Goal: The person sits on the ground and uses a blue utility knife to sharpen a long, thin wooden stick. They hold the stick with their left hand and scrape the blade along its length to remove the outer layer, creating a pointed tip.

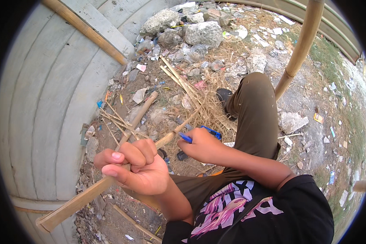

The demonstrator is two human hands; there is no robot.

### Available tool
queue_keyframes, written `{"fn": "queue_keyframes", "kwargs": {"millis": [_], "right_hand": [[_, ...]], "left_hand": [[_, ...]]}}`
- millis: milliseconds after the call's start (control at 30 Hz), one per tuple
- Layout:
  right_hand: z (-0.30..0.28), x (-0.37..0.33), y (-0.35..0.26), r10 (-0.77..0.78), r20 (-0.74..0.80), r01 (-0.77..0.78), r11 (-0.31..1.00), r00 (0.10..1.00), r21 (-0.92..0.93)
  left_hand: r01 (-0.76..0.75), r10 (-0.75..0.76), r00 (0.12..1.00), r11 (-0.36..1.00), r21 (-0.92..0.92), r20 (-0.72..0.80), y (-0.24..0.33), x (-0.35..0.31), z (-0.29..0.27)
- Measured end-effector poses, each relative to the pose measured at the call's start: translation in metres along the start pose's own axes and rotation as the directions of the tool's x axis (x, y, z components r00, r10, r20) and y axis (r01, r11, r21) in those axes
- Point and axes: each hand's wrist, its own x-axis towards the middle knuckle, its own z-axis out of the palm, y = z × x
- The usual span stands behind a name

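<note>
My left hand (136, 166) is closed around a split bamboo stick (75, 204), which runs slantwise from the lower left up to the middle. The stick's far half thins out past a notch or node. My right hand (204, 146) is closed around a slim blue tool (186, 138), with its front end against or very near the stick. Most of the tool lies inside the fist, so its exact kind cannot be made out. Behind the right wrist a blue-and-black object (211, 132) shows in part.
A bamboo pole (143, 109) and thin bamboo strips (177, 77) lie on littered ground among shavings (207, 99). Rocks (203, 33) lie at the back. A grey panel wall (40, 101) borders the left. An upright bamboo post (299, 51) stands beyond my bent knee (256, 105).
</note>
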Motion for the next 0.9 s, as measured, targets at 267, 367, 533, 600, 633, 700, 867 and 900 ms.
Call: {"fn": "queue_keyframes", "kwargs": {"millis": [267, 367, 533, 600, 633, 700, 867, 900], "right_hand": [[0.004, -0.024, 0.000, 0.012, -0.041, -0.015, 0.997, 0.999, -0.082], [0.006, -0.016, 0.010, -0.036, -0.061, 0.025, 0.983, 0.997, -0.180], [0.008, -0.013, 0.008, -0.067, -0.100, 0.038, 0.962, 0.993, -0.271], [0.010, -0.010, 0.006, -0.061, -0.091, 0.033, 0.958, 0.994, -0.284], [0.011, -0.007, 0.005, -0.059, -0.085, 0.031, 0.956, 0.995, -0.292], [0.010, -0.008, 0.003, -0.069, -0.088, 0.038, 0.948, 0.994, -0.317], [0.013, -0.022, -0.021, -0.109, -0.082, 0.078, 0.946, 0.991, -0.315], [0.012, -0.020, -0.017, -0.075, -0.080, 0.050, 0.958, 0.994, -0.283]], "left_hand": [[-0.091, 0.091, 0.996, 0.996, -0.004, -0.007, -0.010, -0.018, 0.006], [-0.091, 0.096, 0.994, 0.990, -0.106, 0.045, -0.015, -0.021, -0.003], [-0.061, 0.059, 0.998, 0.988, -0.141, -0.022, -0.010, -0.023, -0.003], [-0.069, 0.060, 0.996, 0.988, -0.136, -0.072, -0.010, -0.023, -0.008], [-0.069, 0.057, 0.994, 0.988, -0.140, -0.088, -0.010, -0.021, -0.009], [-0.065, 0.045, 0.991, 0.985, -0.160, -0.123, -0.010, -0.018, -0.011], [-0.067, 0.056, 0.996, 0.986, -0.153, -0.073, -0.008, -0.024, -0.009], [-0.096, 0.089, 0.992, 0.993, -0.070, -0.091, -0.010, -0.025, -0.005]]}}
